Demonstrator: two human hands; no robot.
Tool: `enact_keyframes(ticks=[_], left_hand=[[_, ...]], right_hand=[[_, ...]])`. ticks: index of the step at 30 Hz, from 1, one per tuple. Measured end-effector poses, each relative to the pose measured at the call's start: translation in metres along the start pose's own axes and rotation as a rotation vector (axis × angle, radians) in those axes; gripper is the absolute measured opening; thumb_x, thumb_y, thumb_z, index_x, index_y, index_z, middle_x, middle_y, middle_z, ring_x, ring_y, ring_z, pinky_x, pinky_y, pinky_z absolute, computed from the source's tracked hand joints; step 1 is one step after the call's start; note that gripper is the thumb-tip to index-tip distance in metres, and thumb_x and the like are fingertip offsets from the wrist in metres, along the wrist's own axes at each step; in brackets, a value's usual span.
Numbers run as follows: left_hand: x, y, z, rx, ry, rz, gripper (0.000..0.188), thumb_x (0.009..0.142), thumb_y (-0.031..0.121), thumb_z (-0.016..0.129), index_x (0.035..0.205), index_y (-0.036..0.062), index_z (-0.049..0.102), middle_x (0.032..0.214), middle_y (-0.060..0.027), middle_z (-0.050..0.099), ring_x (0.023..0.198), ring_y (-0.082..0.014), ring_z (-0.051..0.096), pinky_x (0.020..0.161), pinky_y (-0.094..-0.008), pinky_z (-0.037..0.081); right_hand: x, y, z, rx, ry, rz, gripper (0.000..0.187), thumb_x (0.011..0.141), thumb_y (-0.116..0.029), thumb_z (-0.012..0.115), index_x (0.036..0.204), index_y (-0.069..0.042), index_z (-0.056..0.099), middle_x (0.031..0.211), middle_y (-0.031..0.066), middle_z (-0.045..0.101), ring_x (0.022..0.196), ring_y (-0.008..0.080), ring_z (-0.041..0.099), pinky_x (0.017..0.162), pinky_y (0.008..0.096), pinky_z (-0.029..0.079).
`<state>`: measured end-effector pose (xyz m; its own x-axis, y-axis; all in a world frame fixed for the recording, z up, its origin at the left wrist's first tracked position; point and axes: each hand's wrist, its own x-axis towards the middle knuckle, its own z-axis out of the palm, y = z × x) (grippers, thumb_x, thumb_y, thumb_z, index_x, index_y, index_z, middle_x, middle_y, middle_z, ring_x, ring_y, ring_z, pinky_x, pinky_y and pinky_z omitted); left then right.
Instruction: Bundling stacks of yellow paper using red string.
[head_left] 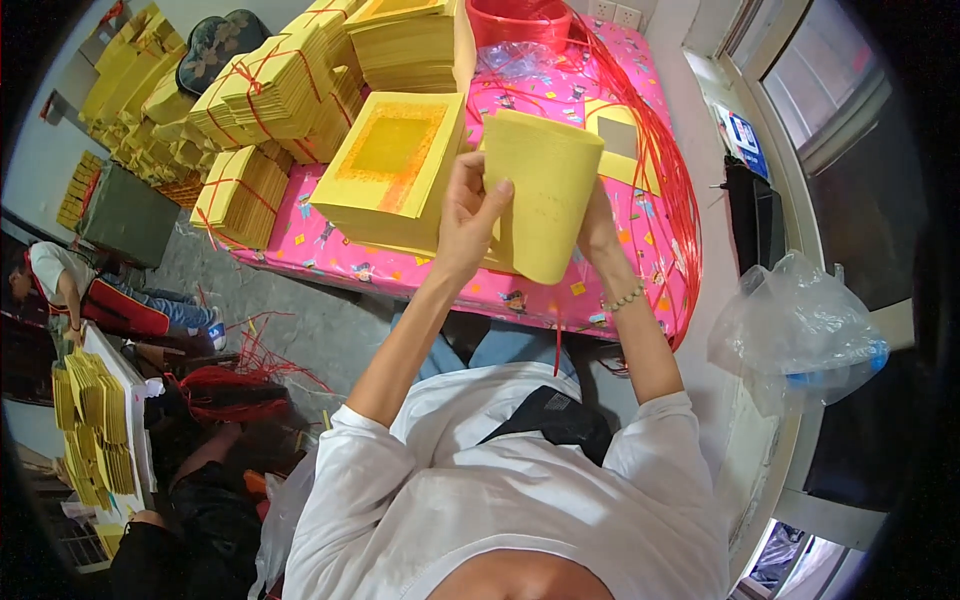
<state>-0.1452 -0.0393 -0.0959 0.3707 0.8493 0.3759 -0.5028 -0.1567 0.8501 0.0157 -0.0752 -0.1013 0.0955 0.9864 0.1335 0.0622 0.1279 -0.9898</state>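
Gripping the left edge of curved yellow paper [543, 190], the left hand [470, 205] shows its thumb in front. The right hand [598, 225] is partly hidden behind the paper — its grip cannot be told. The paper is above one pink table [470, 297]. One red tub [520, 30] is cut off at top, beside two sockets [627, 16]. Red strings [672, 200] overlap — uncountable.

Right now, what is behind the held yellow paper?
Partly behind the paper are the right hand, another yellow sheet with a grey square, and the pink tablecloth. The rest of that hand, and anything directly behind, is covered.
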Motion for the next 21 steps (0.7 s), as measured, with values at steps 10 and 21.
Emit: enact_keyframes(ticks=[10, 21], left_hand=[[0.003, -0.037, -0.008, 0.232, 0.033, 0.172, 0.027, 0.092, 0.007, 0.055, 0.115, -0.0003, 0.043, 0.107, -0.0073, 0.050, 0.100, -0.0129, 0.049, 0.087, -0.0258, 0.041], [0.007, -0.045, -0.017, 0.259, -0.031, 0.102, 0.017, 0.094, 0.012, 0.053, 0.105, -0.0007, 0.051, 0.093, -0.0048, 0.058, 0.090, -0.0077, 0.052, 0.078, -0.0252, 0.043]], right_hand=[[-0.014, 0.000, -0.007, -0.115, 0.077, -0.242, 0.058, 0.076, -0.011, 0.074, 0.126, -0.002, 0.046, 0.118, 0.0112, 0.057, 0.108, 0.0189, 0.056, 0.093, 0.0329, 0.045], [-0.006, 0.022, -0.009, -0.053, 0.148, -0.277, 0.047, 0.080, -0.011, 0.072, 0.120, 0.000, 0.049, 0.106, 0.0100, 0.063, 0.092, 0.0148, 0.062, 0.078, 0.0279, 0.052]])
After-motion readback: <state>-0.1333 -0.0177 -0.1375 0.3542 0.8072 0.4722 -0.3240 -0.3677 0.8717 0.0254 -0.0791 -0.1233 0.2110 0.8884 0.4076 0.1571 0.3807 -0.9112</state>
